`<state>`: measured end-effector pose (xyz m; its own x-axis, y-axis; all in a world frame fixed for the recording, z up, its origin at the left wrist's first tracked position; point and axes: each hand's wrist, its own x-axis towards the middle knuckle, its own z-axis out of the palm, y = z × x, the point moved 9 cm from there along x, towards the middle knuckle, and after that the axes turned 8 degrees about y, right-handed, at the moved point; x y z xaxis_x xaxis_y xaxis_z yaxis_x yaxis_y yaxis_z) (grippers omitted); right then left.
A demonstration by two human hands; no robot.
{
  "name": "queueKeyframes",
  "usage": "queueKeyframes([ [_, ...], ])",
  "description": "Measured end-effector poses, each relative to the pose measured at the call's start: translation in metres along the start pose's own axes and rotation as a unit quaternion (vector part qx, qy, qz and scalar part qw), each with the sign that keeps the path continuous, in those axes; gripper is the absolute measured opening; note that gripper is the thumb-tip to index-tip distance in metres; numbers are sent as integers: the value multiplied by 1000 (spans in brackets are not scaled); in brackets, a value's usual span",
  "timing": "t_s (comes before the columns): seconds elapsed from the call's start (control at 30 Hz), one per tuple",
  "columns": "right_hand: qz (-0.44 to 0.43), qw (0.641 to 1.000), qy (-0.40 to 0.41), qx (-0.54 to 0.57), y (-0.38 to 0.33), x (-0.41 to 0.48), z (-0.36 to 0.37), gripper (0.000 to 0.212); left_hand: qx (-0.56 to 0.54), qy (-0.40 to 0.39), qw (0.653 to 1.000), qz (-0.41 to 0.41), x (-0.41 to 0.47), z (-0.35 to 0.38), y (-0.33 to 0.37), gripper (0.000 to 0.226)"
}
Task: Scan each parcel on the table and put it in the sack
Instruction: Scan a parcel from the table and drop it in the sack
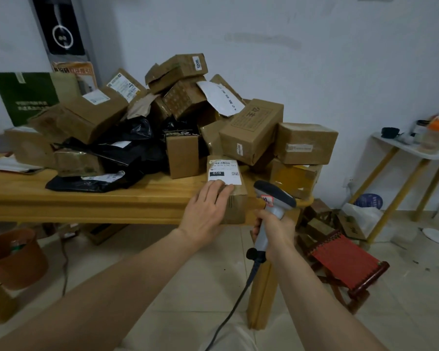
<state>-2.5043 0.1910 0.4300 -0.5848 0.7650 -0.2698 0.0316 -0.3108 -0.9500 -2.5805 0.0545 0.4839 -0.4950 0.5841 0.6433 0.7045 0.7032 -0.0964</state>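
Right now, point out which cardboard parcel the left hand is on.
The small box at the front edge of the table, white label marked 010; the left hand rests on it.

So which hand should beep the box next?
The right hand: it grips the scanner, whose head sits just beside the small box labelled 010. The left hand lies flat on that box and holds no scanner.
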Motion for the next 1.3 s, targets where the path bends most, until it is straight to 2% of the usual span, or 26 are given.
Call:
queueKeyframes([
  [0.1, 3, 1000, 3, -4, 5, -3, 8, 18, -14, 9, 1000, 8, -10, -9, -2, 95],
  [0.27, 0, 1000, 11, -13, -3, 0, 23, 17, -26, 23, 999, 32, -19, -24, -10, 102],
  [0.5, -25, 997, -7, -74, -25, 7, 59, 24, -28, 24, 997, 61, -33, -44, -20, 101],
  [0.7, -3, 996, -1, -93, -13, 8, 68, 21, -24, 35, 996, 74, -50, -57, -30, 99],
  [0.87, 13, 993, -3, -120, 5, 3, 67, 22, -38, 57, 996, 54, -61, -62, -38, 100],
  [1.03, 65, 992, -19, -103, 28, -9, 61, 24, -128, 33, 991, -20, -65, -53, -40, 95],
  [1.17, 91, 992, -35, -77, 42, -19, 56, 27, -231, 9, 967, -109, -75, -34, -44, 93],
  [1.23, 98, 993, -31, -50, 45, -17, 54, 33, -297, 6, 940, -166, -79, -24, -43, 92],
  [1.3, 101, 994, -22, -31, 46, -15, 52, 45, -366, -4, 892, -264, -81, -12, -43, 92],
])
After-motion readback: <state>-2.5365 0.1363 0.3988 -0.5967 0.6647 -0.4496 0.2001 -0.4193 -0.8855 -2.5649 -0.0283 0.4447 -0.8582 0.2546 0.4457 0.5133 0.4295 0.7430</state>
